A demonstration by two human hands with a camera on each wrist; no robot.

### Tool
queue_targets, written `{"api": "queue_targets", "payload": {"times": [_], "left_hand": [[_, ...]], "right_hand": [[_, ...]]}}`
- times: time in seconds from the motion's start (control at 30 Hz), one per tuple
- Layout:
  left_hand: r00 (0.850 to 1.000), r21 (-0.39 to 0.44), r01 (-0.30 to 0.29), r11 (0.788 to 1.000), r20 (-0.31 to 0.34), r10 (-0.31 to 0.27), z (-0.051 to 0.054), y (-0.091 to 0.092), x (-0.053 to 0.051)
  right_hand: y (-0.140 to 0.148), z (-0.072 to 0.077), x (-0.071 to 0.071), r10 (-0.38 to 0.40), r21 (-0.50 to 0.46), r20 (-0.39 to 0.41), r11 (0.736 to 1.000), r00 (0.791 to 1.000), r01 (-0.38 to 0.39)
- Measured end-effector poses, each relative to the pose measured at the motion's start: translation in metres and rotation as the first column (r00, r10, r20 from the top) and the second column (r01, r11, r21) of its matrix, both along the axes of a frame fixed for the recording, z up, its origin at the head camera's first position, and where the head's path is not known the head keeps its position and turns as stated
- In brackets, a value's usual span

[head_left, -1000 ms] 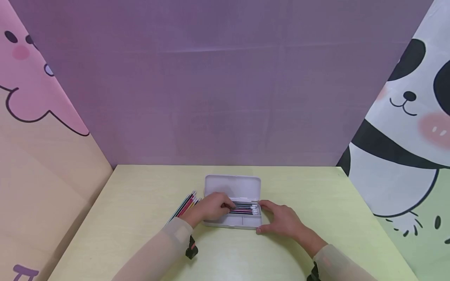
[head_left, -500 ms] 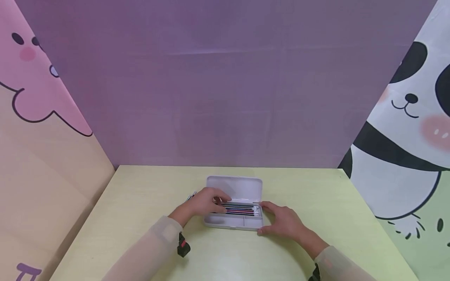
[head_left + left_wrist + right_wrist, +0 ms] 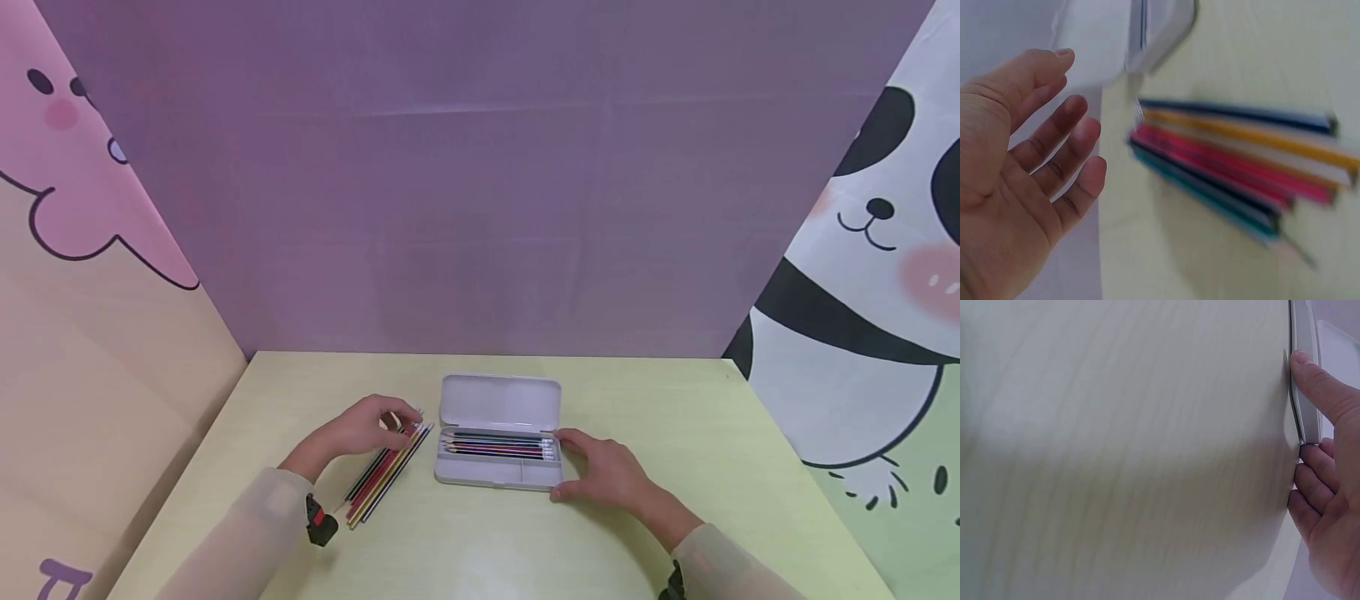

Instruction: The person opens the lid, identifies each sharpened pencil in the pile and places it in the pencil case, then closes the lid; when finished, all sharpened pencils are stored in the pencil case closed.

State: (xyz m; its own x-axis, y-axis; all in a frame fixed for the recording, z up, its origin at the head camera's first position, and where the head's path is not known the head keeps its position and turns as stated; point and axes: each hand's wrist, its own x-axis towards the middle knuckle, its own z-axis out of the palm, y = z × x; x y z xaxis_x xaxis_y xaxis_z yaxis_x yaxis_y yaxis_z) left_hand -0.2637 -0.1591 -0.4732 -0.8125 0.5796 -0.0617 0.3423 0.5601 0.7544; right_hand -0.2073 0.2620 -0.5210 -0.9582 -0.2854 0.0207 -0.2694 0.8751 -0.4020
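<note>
A white pencil case [image 3: 477,473] lies on the table with its lid [image 3: 501,402] raised. Several pencils [image 3: 495,446] lie side by side in its long rear compartment. Left of the case is a slanted bundle of loose pencils [image 3: 381,485] in red, yellow, dark and green. My left hand [image 3: 363,427] hovers at the upper ends of that bundle; in the left wrist view its relaxed fingers hold nothing, and the loose pencils [image 3: 1235,156] look blurred. My right hand [image 3: 609,472] holds the right end of the case, thumb [image 3: 1319,381] at the front corner, fingers around the end.
The pale wooden table [image 3: 480,550] meets a purple backdrop [image 3: 480,208] at its far edge. Printed side panels stand left and right, the right one with a panda [image 3: 840,400]. Two compartments in the case's front hold no visible object.
My left hand has moved left, from over the pencils in the case to the loose bundle, with its fingers coming away from the case. My right hand has stayed at the case's right end.
</note>
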Motion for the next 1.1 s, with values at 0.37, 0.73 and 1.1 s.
{"api": "queue_targets", "payload": {"times": [0.37,0.73,1.1], "left_hand": [[0.992,0.027,-0.086,0.996,0.098,0.083,-0.024,-0.039,-0.004],[0.993,0.011,-0.099,0.995,0.07,0.098,-0.04,-0.044,0.001],[0.996,0.001,-0.084,0.996,0.04,0.083,-0.047,-0.043,-0.001]], "right_hand": [[0.006,0.0,-0.001,-0.002,0.012,0.008,1.0,1.0,0.002],[0.007,-0.002,0.0,-0.001,0.012,0.005,1.0,1.0,0.001],[0.006,-0.002,-0.001,-0.005,0.004,0.004,1.0,1.0,0.005]]}}
